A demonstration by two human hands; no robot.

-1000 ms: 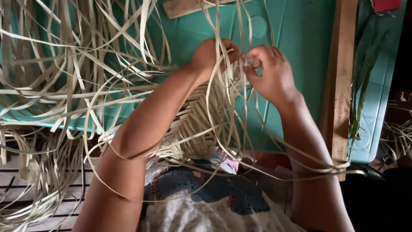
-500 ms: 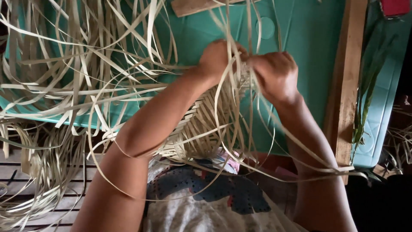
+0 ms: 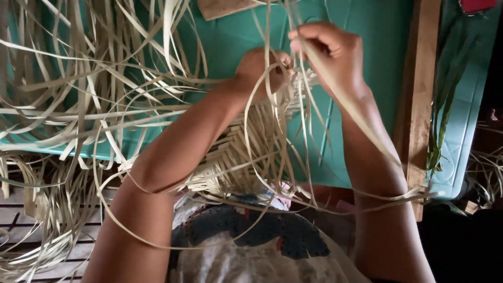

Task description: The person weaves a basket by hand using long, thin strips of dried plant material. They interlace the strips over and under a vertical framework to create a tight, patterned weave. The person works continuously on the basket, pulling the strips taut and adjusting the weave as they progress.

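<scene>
Item: weave (image 3: 246, 152), mid-frame; I judge it light, springy, crease-prone. Left hand (image 3: 262, 71) pinches its edge; right hand (image 3: 330, 52) grips a strip (image 3: 361, 123).

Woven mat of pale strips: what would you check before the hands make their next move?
1. Right hand grips a pale strip: ok.
2. Left hand rests on the woven mat edge: ok.
3. Loose strips kept apart: not ok, tangled.
4. Strip looped over the right forearm: not ok.
5. Teal board beneath the work: ok.
6. Weave tightness: cannot tell.
</scene>
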